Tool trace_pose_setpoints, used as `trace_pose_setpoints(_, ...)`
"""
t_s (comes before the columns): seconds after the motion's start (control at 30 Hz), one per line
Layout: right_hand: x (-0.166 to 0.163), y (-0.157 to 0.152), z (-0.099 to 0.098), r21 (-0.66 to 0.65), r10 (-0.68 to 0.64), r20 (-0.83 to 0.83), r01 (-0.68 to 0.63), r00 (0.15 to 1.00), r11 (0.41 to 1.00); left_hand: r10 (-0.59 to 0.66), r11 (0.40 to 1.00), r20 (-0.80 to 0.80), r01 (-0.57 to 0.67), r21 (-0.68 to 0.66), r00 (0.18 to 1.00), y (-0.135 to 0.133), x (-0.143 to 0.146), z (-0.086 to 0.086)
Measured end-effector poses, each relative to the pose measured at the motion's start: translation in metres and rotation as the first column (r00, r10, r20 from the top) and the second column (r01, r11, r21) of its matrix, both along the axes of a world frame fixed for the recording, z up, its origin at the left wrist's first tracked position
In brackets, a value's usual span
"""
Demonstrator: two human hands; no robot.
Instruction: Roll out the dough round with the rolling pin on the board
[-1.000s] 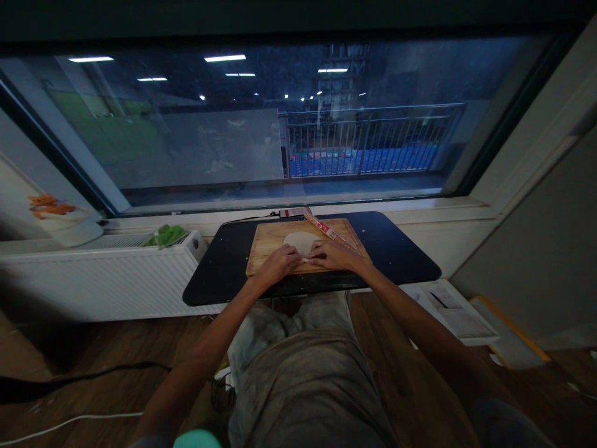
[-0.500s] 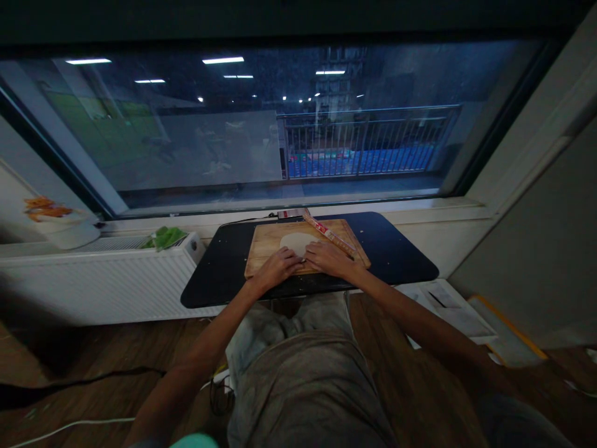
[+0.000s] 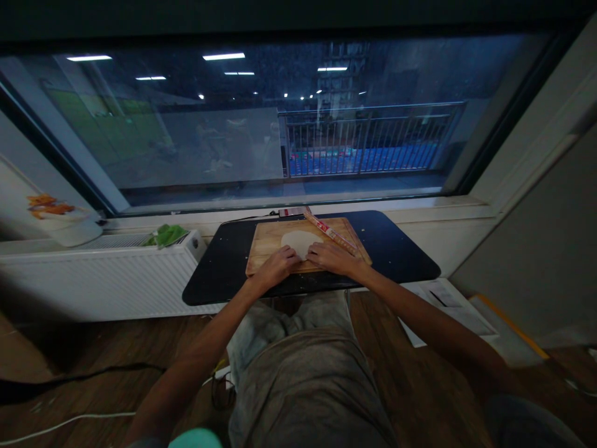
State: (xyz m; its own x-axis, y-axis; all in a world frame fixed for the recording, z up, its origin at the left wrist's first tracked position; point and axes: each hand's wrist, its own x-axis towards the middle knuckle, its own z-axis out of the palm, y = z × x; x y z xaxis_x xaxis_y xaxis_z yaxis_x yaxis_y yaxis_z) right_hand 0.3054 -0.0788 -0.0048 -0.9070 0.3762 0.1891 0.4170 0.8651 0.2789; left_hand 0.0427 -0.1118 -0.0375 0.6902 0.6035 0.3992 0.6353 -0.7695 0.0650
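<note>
On a wooden cutting board (image 3: 265, 239) lies a thin, pale, round flatbread (image 3: 302, 239). My left hand (image 3: 281, 264) is at its near left edge, fingers curled and closed on it. At the near right edge my right hand (image 3: 330, 257) likewise has bent fingers closed on the flatbread. The fingertips hide part of that near edge. A long wrapped stick (image 3: 329, 230) with a red and white label, perhaps a sausage, lies slanting across the right of the board, just beyond my right hand.
The board rests on a small black table (image 3: 401, 255) below a window. Behind it lies a phone-like device (image 3: 293, 212) with a cable. Green leaves (image 3: 165, 235) and a white pot (image 3: 69, 230) sit on the radiator (image 3: 102, 280) at left. A white box (image 3: 448, 305) stands low at right.
My hands have drawn slightly apart at the flatbread's near edge, and a little more of it shows between them. The wrapped stick has stayed put.
</note>
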Motion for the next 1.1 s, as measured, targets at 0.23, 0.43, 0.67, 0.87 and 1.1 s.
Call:
trace_pose_setpoints(0.23, -0.003, 0.001, -0.001, -0.018, 0.028, -0.033, -0.028, 0.999, 0.999, 0.037, 0.999, 0.045, -0.038, 0.036, 0.998, -0.006, 0.004, -0.003)
trace_pose_setpoints(0.43, 0.007, -0.012, -0.003, -0.162, 0.032, -0.196, -0.064, 0.980, 0.985, 0.021, 1.000, 0.084, -0.021, 0.002, 0.996, -0.026, 0.008, 0.005)
trace_pose_setpoints(0.67, 0.015, -0.032, -0.005, -0.173, -0.031, -0.281, -0.019, 0.959, 0.985, 0.105, 0.994, 0.058, -0.105, -0.009, 0.993, -0.040, 0.013, 0.016)
trace_pose_setpoints(0.87, 0.035, -0.010, 0.020, -0.140, -0.343, -0.365, 0.313, 0.865, 0.939, 0.146, 0.989, 0.061, -0.145, -0.009, 0.987, -0.034, 0.031, 0.018)
trace_pose_setpoints(1.1, 0.051, 0.016, 0.024, -0.287, -0.710, -0.202, 0.652, 0.675, 0.702, 0.145, 0.989, -0.019, -0.145, 0.019, 0.989, -0.054, 0.039, 0.010)
